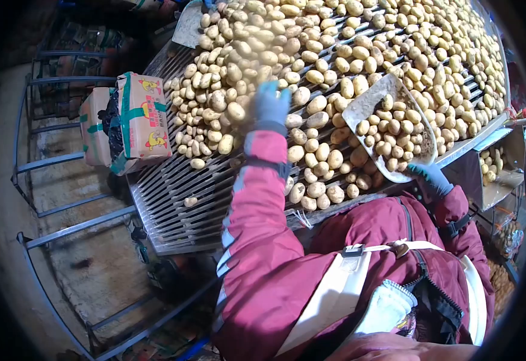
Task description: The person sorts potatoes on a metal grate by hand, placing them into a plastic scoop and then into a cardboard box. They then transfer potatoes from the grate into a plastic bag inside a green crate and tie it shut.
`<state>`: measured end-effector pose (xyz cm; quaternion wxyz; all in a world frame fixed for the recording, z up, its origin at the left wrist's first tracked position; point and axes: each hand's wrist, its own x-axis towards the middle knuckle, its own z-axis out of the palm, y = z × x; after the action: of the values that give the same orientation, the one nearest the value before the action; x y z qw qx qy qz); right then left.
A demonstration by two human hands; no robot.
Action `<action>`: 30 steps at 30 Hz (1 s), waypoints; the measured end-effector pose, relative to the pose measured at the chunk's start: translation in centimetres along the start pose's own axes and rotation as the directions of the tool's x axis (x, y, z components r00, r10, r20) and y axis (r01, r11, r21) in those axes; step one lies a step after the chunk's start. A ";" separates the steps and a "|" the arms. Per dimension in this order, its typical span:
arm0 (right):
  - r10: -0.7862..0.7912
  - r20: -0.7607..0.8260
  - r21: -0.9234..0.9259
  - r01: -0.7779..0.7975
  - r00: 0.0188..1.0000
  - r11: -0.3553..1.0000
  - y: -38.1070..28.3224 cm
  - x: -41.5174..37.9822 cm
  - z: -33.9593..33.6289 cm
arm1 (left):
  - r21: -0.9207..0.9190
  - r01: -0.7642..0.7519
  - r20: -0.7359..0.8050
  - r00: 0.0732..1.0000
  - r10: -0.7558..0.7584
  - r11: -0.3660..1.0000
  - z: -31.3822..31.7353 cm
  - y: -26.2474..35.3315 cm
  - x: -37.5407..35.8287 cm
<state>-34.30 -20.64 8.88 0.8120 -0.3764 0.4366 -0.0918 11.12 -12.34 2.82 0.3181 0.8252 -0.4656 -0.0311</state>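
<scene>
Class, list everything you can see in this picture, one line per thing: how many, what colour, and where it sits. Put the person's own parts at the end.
potatoes: too many to count, pale yellow-brown, spread over the slatted table.
slatted table: one, grey metal, centre, sloping to the lower left.
scoop: one, pale grey, right of centre, filled with potatoes.
cardboard box: one, tan with green bands, at the table's left edge.
metal rails: several, blue-grey, over the floor on the left.
box of potatoes: one, brown, below the table's right edge.
jacket: one, magenta, bottom centre.
left hand: blue glove, reaching among the potatoes.
right hand: blue-green glove, gripping the scoop's lower end.
</scene>
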 end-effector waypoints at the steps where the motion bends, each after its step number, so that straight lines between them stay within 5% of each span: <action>1: -0.017 0.021 0.009 0.016 1.000 1.000 0.3 0.0 -0.7 | 0.101 -0.028 -0.086 0.996 0.037 0.994 0.3 -1.8 0.5; 4: 0.037 -0.018 -0.030 -0.038 0.999 0.999 2.5 1.3 -3.4 | 0.293 0.000 -0.146 0.988 0.045 0.956 1.3 -3.3 0.0; 6: 0.019 -0.029 -0.007 -0.019 0.999 1.000 2.7 1.3 -3.4 | 0.287 0.097 0.024 0.994 -0.108 0.953 2.2 -1.8 -2.5; 7: 0.003 -0.040 0.013 -0.003 0.999 1.000 2.7 1.2 -3.2 | 0.315 0.022 0.036 0.999 -0.035 0.949 2.1 -0.5 -4.2; 10: 0.061 -0.037 0.007 -0.061 0.997 0.998 1.7 0.4 -2.9 | 0.216 -0.095 0.219 0.975 0.046 0.972 0.5 2.1 -5.8; 12: 0.003 -0.029 0.043 -0.002 1.000 0.999 2.6 1.0 -3.0 | -0.155 0.076 0.245 0.969 -0.036 0.985 -0.5 2.7 -5.7; 13: -0.030 -0.029 0.059 0.032 0.999 0.998 2.9 1.2 -3.2 | -0.154 0.074 0.246 0.969 -0.034 0.985 -0.6 2.1 -5.0; 15: -0.052 -0.016 0.023 0.053 0.998 0.998 2.9 1.3 -4.2 | 0.142 0.095 0.037 0.994 -0.102 0.985 -0.3 0.3 -2.3; 19: -0.006 -0.063 -0.017 0.005 0.998 1.000 2.9 0.9 -4.2 | 0.351 0.060 0.082 0.992 -0.095 0.934 0.4 -2.3 -0.8; 20: 0.002 -0.081 -0.012 -0.003 0.997 1.000 3.0 0.9 -4.2 | 0.455 -0.031 0.055 0.998 0.007 0.890 0.9 -2.5 -0.9; 25: -0.029 -0.042 0.008 0.029 0.999 1.000 3.0 0.8 -3.9 | 0.602 -0.095 0.213 0.976 -0.045 0.793 1.8 -3.1 1.8; 27: -0.009 -0.059 0.041 0.011 0.998 0.999 2.6 0.8 -3.2 | 0.480 0.046 0.225 0.959 -0.173 0.876 1.4 -2.4 2.9; 30: 0.000 -0.076 0.051 0.004 0.997 0.999 2.3 0.8 -3.6 | 0.455 0.059 0.287 0.935 -0.209 0.888 0.6 -1.4 3.1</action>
<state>-37.07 -21.30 5.57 0.8040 -0.3522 0.4643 -0.1183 13.71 -14.55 2.30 0.0389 0.8893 -0.4478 -0.0842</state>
